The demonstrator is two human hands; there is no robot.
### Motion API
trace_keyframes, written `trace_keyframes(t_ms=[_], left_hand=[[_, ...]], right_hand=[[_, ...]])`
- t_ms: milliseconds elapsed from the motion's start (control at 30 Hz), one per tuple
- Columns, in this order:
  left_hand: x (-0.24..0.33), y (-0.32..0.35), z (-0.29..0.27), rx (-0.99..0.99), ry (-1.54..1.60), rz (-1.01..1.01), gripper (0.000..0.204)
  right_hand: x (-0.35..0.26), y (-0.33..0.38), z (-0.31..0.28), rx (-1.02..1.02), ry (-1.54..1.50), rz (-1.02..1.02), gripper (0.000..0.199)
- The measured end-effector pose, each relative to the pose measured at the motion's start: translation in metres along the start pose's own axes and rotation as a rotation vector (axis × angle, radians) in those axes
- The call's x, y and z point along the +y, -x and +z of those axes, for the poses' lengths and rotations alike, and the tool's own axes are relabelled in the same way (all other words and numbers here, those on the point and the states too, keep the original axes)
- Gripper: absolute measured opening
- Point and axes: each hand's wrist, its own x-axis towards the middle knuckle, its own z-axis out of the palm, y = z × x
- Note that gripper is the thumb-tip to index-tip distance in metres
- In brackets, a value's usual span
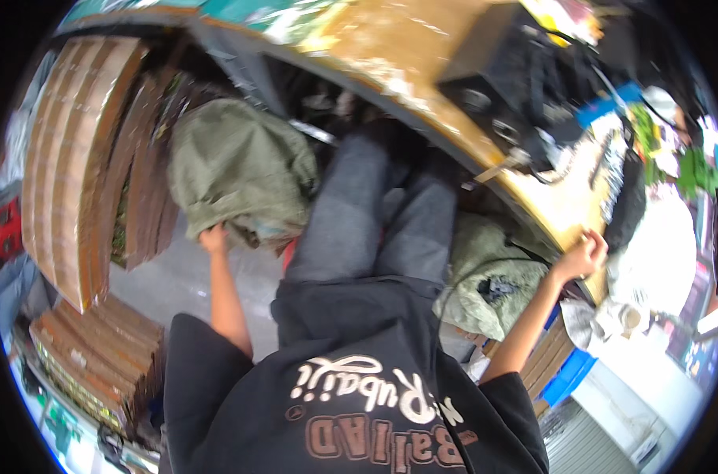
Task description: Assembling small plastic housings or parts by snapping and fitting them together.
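Observation:
On my left, a large olive-green cloth sack [236, 162] bulges up beside my legs. My left hand [214, 238] is closed on its lower edge, with the fingertips partly hidden by the cloth. My right hand [584, 255] is at the near right edge of the wooden workbench [548, 205]. Its fingers are curled together, and whatever they may hold cannot be made out. The two hands are far apart, one on each side of my body.
Stacked flat cardboard [78, 158] stands at the left, with another cardboard bundle [98, 355] below it. A black box-shaped device [489, 67] sits on the bench amid clutter. A pale green woven sack [493, 288] lies under the bench, and a white bag [663, 253] is at the right.

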Motion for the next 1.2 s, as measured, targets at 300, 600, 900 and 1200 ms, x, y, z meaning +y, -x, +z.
trace_keyframes(t_ms=[300, 600, 900, 1200], left_hand=[[0.011, 0.085, 0.006, -0.098, -0.238, -0.065, 0.024], [0.114, 0.252, 0.063, -0.627, 0.085, 0.054, 0.029], [0.147, 0.389, 0.148, -1.225, -0.004, -0.077, 0.035], [0.143, 0.445, 0.177, -1.365, -0.088, -0.157, 0.015]], right_hand=[[0.013, -0.059, -0.037, -0.297, 0.034, -0.031, 0.02], [0.04, -0.101, -0.03, -0.353, 0.125, -0.083, 0.029], [0.05, -0.109, -0.025, -0.369, 0.107, -0.249, 0.013], [0.034, -0.065, -0.038, -0.322, 0.055, -0.163, 0.018]])
